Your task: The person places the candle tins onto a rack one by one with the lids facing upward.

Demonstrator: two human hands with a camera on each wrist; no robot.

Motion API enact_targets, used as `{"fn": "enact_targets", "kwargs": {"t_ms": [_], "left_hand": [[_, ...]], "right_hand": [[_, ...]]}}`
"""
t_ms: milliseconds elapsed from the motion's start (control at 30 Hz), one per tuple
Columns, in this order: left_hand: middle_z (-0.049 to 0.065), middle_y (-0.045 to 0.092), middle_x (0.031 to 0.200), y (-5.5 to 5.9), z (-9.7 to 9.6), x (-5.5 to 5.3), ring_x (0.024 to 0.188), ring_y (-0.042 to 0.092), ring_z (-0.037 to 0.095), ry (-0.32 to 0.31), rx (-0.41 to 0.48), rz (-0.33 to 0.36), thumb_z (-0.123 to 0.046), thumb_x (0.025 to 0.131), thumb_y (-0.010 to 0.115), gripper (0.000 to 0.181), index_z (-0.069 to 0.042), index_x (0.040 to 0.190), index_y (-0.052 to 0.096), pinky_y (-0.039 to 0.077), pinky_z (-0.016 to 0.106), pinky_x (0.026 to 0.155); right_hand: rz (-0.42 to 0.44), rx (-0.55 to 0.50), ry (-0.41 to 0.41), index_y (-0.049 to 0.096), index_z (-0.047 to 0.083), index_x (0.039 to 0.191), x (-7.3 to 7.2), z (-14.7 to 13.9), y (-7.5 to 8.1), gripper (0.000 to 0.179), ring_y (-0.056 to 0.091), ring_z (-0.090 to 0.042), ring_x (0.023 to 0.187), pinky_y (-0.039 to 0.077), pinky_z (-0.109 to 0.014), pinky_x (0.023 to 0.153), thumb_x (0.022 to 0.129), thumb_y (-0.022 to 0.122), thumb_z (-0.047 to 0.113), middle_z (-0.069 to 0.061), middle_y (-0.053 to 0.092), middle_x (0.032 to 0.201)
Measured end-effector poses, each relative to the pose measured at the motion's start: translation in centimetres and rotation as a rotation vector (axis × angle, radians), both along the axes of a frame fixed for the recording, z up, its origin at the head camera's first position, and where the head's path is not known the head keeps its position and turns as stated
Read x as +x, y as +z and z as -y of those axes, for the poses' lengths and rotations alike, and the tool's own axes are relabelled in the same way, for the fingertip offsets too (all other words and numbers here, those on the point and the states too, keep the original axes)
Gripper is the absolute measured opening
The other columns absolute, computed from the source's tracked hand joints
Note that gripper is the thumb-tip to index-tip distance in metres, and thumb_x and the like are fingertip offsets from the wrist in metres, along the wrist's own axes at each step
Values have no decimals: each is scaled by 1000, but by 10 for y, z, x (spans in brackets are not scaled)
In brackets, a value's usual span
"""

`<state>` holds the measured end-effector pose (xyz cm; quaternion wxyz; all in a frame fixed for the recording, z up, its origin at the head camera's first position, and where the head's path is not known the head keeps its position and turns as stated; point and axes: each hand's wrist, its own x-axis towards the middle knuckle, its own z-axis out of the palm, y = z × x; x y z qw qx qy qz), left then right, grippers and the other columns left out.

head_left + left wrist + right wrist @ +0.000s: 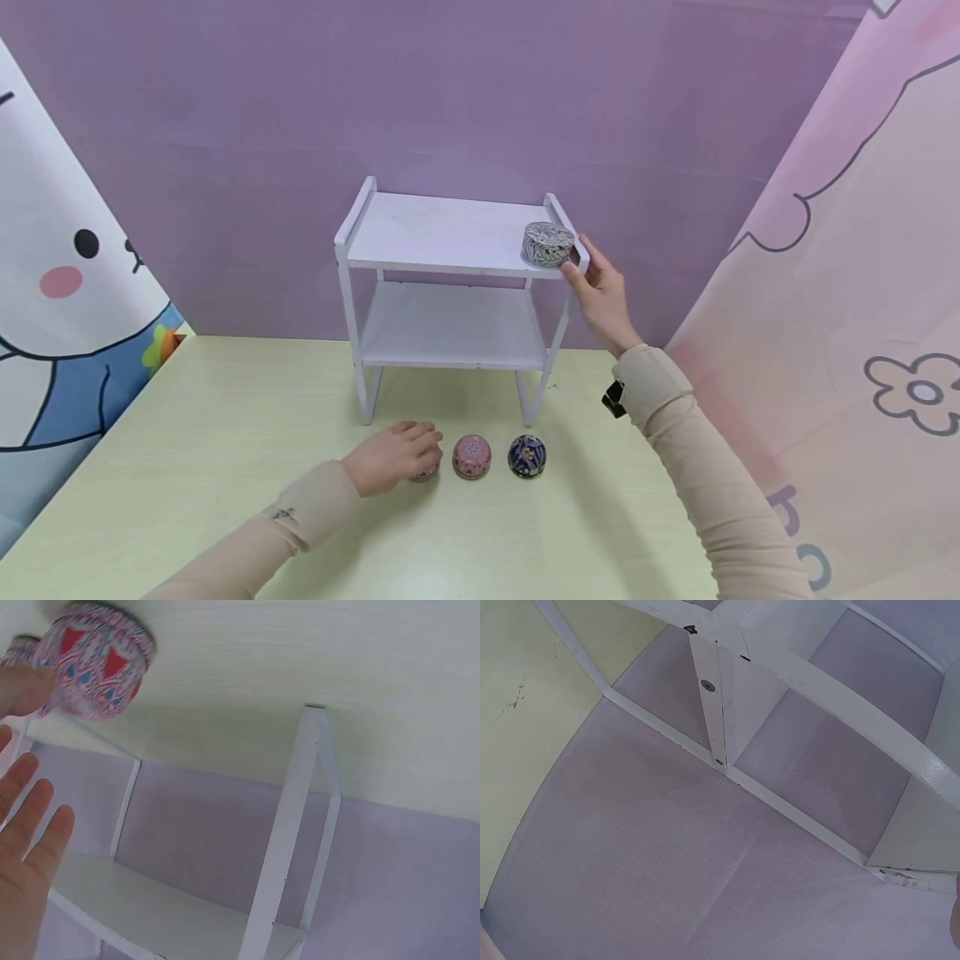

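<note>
A round tin with a black-and-white pattern (547, 244) stands at the right end of the top board of a white two-tier shelf (442, 225). My right hand (603, 300) grips that shelf's right front corner, thumb in front near the tin and fingers by the side rail. Only a sliver of a finger (955, 919) shows in the right wrist view. On the table, my left hand (393, 458) reaches over a pink patterned tin (97, 664), partly covering it, with its fingers spread. A second pink tin (472, 457) and a dark blue floral tin (527, 456) stand to its right.
The shelf's lower board (453, 325) sits above the pale yellow table (465, 550). Behind rises a purple backdrop (465, 100). Printed cartoon panels flank the table, one at left (75, 333) and one at right (847, 292).
</note>
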<state>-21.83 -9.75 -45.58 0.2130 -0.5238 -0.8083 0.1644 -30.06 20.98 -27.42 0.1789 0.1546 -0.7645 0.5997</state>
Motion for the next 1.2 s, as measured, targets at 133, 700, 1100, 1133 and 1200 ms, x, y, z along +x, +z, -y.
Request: {"fn": "enact_targets", "kwargs": {"t_ms": [133,700,1100,1133,1200], "left_hand": [[-1,58,116,-8,0,-3,111,54,17,-20,-58,-88,-15,69,74,41,-21,106,59,47,30,94],[-6,56,109,-32,-9,-15,103,54,12,-48,-129,-171,-20,76,64,30,-26,105,58,49,27,86],[-5,54,110,-41,-17,-18,105,53,15,14,-201,-128,-19,83,57,24,-26,106,58,51,26,81],[-6,53,111,-41,-18,-18,105,53,15,19,-205,-128,-19,83,57,24,-26,106,58,51,26,81],[-6,53,111,-43,-18,-18,105,52,15,26,-206,-128,-19,82,57,25,-26,106,58,50,26,81]], "right_hand": [[-3,3,0,25,5,142,0,0,0,59,41,-23,127,40,-24,99,91,53,13,-14,36,142],[-7,3,1,25,5,142,1,1,1,59,40,-23,128,38,-27,102,91,52,11,-14,35,143],[-6,13,3,26,7,143,-2,-1,-1,59,41,-23,128,39,-26,101,91,53,14,-15,35,143],[-6,12,3,26,7,142,-2,-1,-1,59,41,-23,127,39,-26,101,91,53,14,-14,35,143],[-10,11,4,26,7,142,-2,-1,-1,59,41,-23,127,39,-26,101,91,53,14,-15,35,143]]}}
